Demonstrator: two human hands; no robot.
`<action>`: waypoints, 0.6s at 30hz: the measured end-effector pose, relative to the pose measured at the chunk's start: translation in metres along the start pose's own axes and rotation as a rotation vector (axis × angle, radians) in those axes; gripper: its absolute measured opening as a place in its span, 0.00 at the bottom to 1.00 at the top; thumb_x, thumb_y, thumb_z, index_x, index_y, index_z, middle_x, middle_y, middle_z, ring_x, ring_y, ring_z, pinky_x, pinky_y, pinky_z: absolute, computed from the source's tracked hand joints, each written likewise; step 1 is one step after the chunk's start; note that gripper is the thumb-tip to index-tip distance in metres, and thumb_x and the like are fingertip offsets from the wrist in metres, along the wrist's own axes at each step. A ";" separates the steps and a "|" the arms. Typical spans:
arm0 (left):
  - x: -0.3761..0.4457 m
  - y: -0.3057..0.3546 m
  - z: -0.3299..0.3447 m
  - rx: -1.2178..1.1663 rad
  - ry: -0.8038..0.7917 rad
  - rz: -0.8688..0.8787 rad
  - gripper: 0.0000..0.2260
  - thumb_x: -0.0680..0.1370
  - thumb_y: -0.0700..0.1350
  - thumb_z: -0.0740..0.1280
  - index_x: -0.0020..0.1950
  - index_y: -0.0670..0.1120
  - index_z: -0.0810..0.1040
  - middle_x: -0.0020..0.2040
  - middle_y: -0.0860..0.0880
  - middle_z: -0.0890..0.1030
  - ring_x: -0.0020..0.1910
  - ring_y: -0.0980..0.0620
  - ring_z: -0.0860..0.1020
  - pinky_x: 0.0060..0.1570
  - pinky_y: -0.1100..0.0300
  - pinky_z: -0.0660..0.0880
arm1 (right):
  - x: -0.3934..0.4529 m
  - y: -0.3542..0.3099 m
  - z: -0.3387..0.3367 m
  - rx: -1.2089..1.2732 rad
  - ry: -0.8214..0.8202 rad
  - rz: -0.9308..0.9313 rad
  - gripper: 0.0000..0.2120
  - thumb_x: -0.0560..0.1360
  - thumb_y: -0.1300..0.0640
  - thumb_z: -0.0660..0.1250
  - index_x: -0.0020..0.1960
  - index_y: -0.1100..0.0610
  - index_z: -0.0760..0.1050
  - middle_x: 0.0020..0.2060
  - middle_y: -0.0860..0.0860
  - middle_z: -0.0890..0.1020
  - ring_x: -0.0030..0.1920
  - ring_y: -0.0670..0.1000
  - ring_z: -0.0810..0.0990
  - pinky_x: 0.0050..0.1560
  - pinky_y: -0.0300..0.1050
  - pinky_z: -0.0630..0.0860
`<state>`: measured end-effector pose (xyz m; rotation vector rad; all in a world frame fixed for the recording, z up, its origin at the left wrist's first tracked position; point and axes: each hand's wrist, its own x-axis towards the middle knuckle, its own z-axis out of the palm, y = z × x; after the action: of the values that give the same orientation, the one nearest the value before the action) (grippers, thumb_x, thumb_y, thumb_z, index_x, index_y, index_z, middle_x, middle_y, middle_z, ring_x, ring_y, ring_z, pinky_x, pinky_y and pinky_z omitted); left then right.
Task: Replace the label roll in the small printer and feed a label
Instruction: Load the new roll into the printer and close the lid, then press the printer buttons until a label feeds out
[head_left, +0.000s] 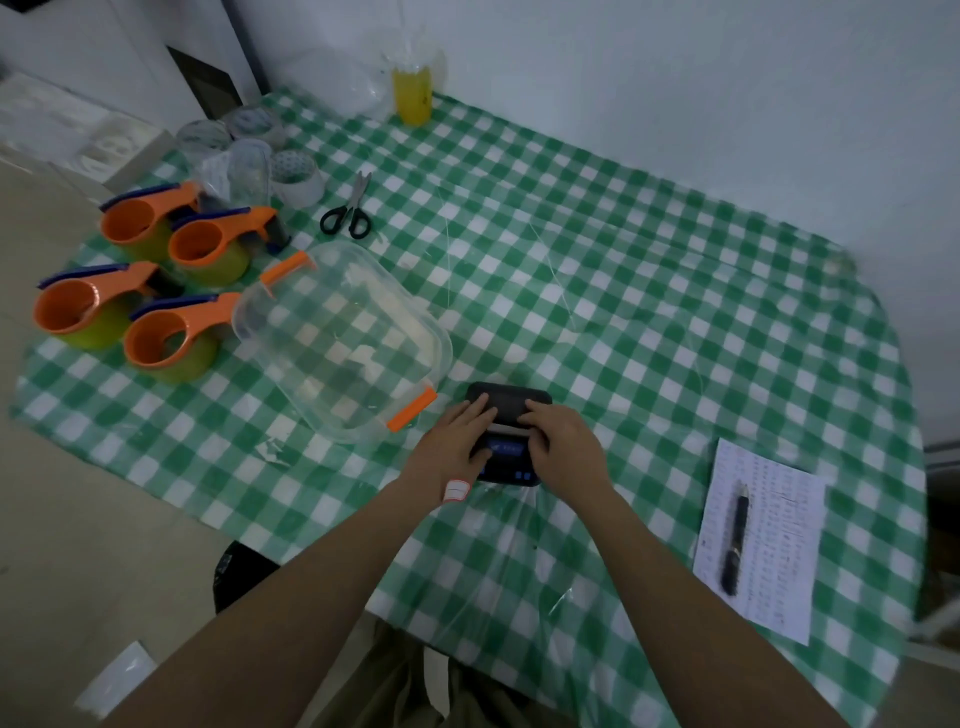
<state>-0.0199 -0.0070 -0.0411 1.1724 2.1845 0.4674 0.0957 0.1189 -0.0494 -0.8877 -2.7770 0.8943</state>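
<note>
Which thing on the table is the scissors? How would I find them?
Start at the green-and-white checked tablecloth and look to its far left part, past the clear plastic box with orange clips. The scissors lie flat just beyond that box, right of the white tape rolls. They alone have two black loop handles and thin silver blades.

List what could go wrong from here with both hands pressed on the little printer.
1. Both the left hand and right hand bear on the printer; uneven pressure may leave the lid half latched or pinch the white strip at the slot.
2. Fingers covering the slot could block a fed label.
3. The loose label stuck on the left wrist might drop off or snag.
</note>
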 end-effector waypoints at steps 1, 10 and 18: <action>-0.003 -0.001 0.002 -0.083 0.020 -0.021 0.29 0.77 0.41 0.63 0.75 0.46 0.55 0.78 0.48 0.52 0.76 0.47 0.56 0.72 0.54 0.60 | -0.003 0.002 -0.002 0.076 0.004 0.051 0.16 0.75 0.64 0.62 0.62 0.57 0.75 0.67 0.54 0.74 0.66 0.54 0.71 0.65 0.44 0.66; -0.019 -0.012 0.015 -0.518 0.094 -0.301 0.27 0.73 0.39 0.69 0.70 0.40 0.64 0.66 0.39 0.74 0.62 0.41 0.75 0.62 0.49 0.73 | -0.017 0.011 -0.002 0.521 -0.128 0.420 0.28 0.76 0.64 0.64 0.73 0.52 0.60 0.71 0.52 0.68 0.67 0.53 0.71 0.64 0.54 0.73; -0.014 -0.010 0.019 -0.556 0.131 -0.290 0.20 0.71 0.37 0.71 0.62 0.40 0.74 0.58 0.39 0.81 0.54 0.40 0.80 0.57 0.46 0.76 | -0.020 0.011 0.004 0.668 -0.075 0.497 0.22 0.75 0.67 0.63 0.68 0.58 0.69 0.62 0.55 0.77 0.62 0.53 0.76 0.62 0.47 0.72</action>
<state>-0.0081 -0.0240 -0.0559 0.5309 2.0850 0.9644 0.1163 0.1129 -0.0569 -1.4154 -2.0554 1.7989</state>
